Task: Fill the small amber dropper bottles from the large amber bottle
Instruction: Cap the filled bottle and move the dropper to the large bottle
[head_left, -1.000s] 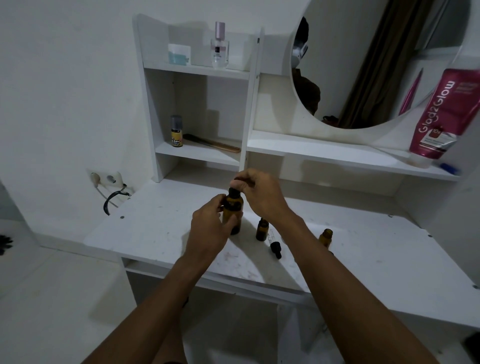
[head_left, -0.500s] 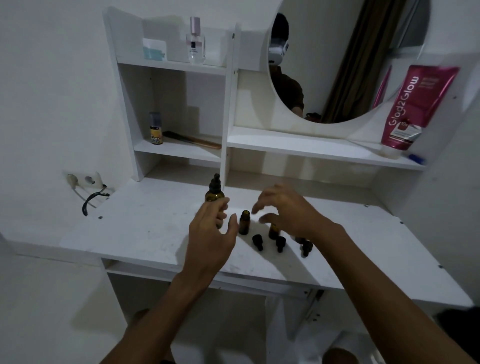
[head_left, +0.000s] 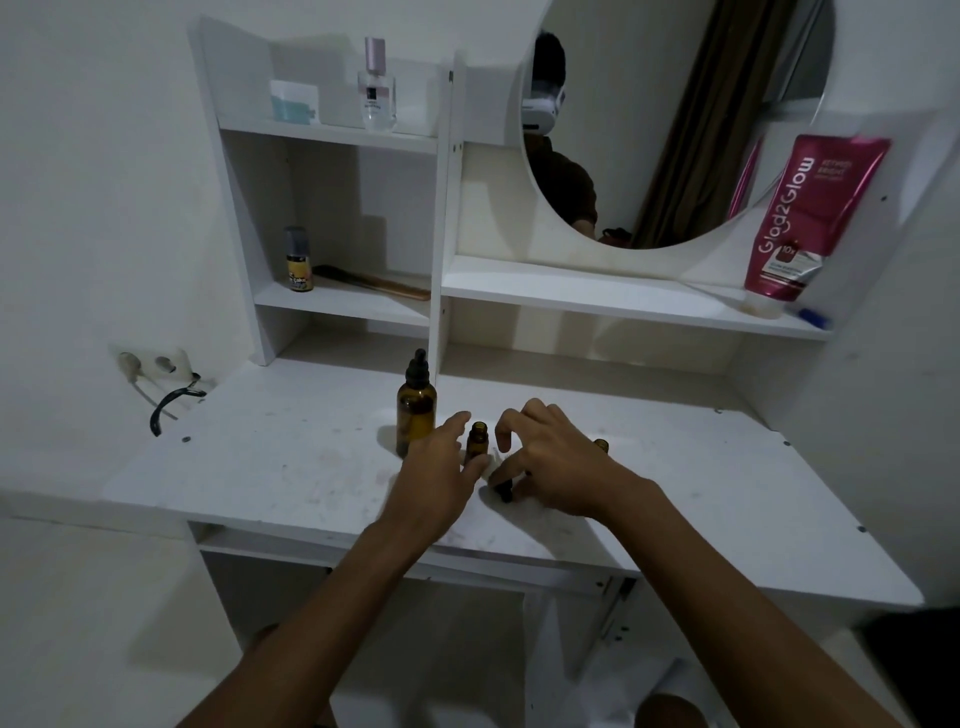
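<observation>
The large amber bottle stands upright on the white desk with its black dropper cap on, and no hand touches it. Just right of it stands a small amber bottle with no cap. My left hand lies beside this bottle with fingers apart, the thumb against its base. My right hand curls down over the desk, thumb and fingers pinching a black dropper cap. A second small amber bottle peeks out behind my right hand. Other caps are hidden under the hand.
Shelves rise at the back of the desk, holding a perfume bottle, a small yellow bottle, a comb and a pink tube. A round mirror hangs above. A wall socket with a black cable sits at the left.
Both hands let go of the large bottle, which now stands capped on the desk. My left hand moved to the open small bottle and my right hand dropped onto a loose dropper cap.
</observation>
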